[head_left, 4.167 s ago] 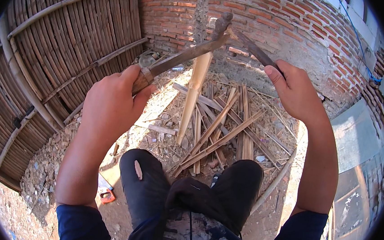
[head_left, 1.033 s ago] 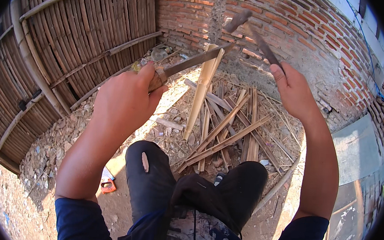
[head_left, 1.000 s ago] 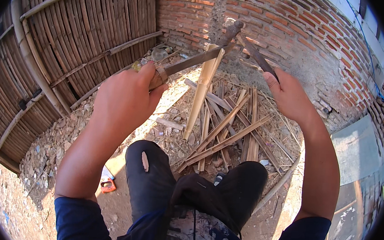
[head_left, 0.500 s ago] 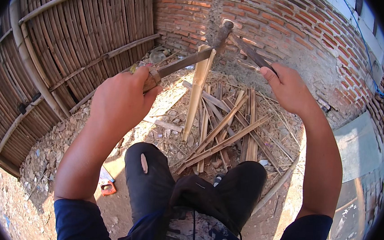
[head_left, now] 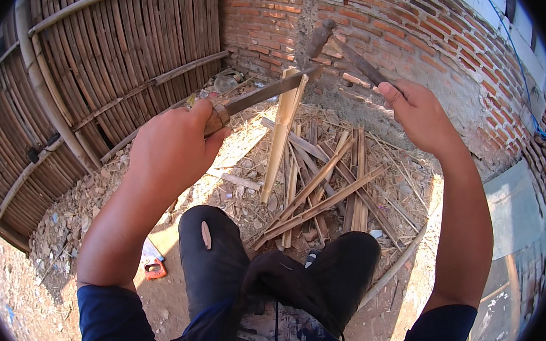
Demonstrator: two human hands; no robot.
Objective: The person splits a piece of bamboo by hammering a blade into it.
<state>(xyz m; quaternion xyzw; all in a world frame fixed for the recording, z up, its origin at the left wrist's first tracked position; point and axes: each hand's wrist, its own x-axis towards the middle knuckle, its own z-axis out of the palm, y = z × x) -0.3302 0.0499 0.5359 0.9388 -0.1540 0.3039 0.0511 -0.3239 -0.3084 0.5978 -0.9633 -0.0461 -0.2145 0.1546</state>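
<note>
Closed around a wooden handle, my left hand (head_left: 171, 138) holds a machete (head_left: 263, 95) with its blade pointing far and to the right. That blade lies across the top of an upright piece of split bamboo (head_left: 281, 136), which stands on the ground. My right hand (head_left: 420, 117) grips the handle of a hammer (head_left: 361, 63). The hammer's dark head is raised above the blade's tip, apart from it. Just right of the upright piece, a loose pile of bamboo strips (head_left: 338, 198) lies crisscrossed on the ground.
On the left rises a bamboo-slat wall (head_left: 129, 44); a brick wall (head_left: 259, 25) closes the far side. A handsaw with an orange handle (head_left: 153, 267) lies by my left knee. Rubble and straw cover the ground. Grey sheets (head_left: 514, 202) stand at right.
The hammer head has lifted off the machete blade, baring its tip. My right hand has shifted slightly right and up. My left hand and the bamboo have barely moved.
</note>
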